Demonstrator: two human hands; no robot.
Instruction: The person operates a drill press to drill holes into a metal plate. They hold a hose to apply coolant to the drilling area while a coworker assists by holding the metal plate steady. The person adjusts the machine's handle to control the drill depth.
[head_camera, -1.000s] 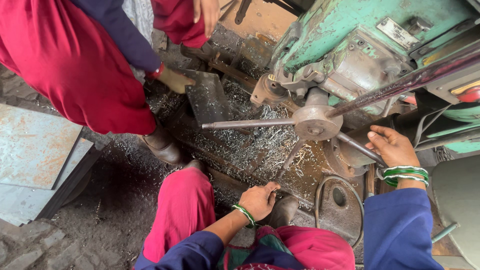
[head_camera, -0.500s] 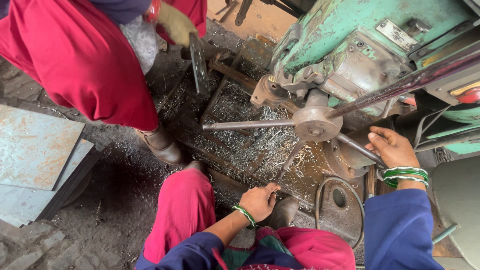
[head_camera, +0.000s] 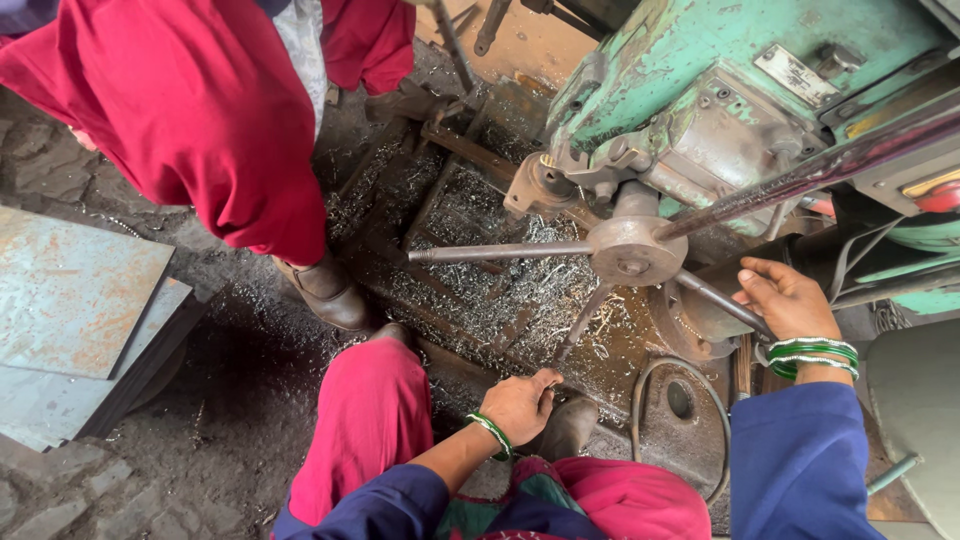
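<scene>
The right hand (head_camera: 785, 298) has its grip closed around 1 spoke (head_camera: 722, 303) of the spoked feed handle, the fingers curled over the rod where it slopes down from the round hub (head_camera: 633, 252); green bangles (head_camera: 812, 357) ring that wrist above a blue sleeve. The left hand (head_camera: 520, 404) is low, its fingers bent and resting on the rusty machine base (head_camera: 600, 375) beside a dark rounded piece; whether that grip holds anything cannot be told. It also wears a green bangle (head_camera: 490, 432).

From the hub, a long spoke (head_camera: 495, 252) points left across the base, a shorter one (head_camera: 580, 322) angles down toward the left hand, and a heavy bar (head_camera: 800, 180) runs up to the right. The hub sits against the green drilling machine (head_camera: 700, 70), whose paint is worn and stained.

Curly metal shavings (head_camera: 520, 290) lie thick over the base and spill onto the dark floor (head_camera: 210, 430). The person's red trouser leg (head_camera: 365, 425) stands just left of the left hand.

Further out, another person in red clothing (head_camera: 200, 120) stands at the top left, a brown boot (head_camera: 330, 292) planted at the edge of the shavings. Grey, rust-spotted metal sheets (head_camera: 75, 310) are stacked on the floor at far left.
</scene>
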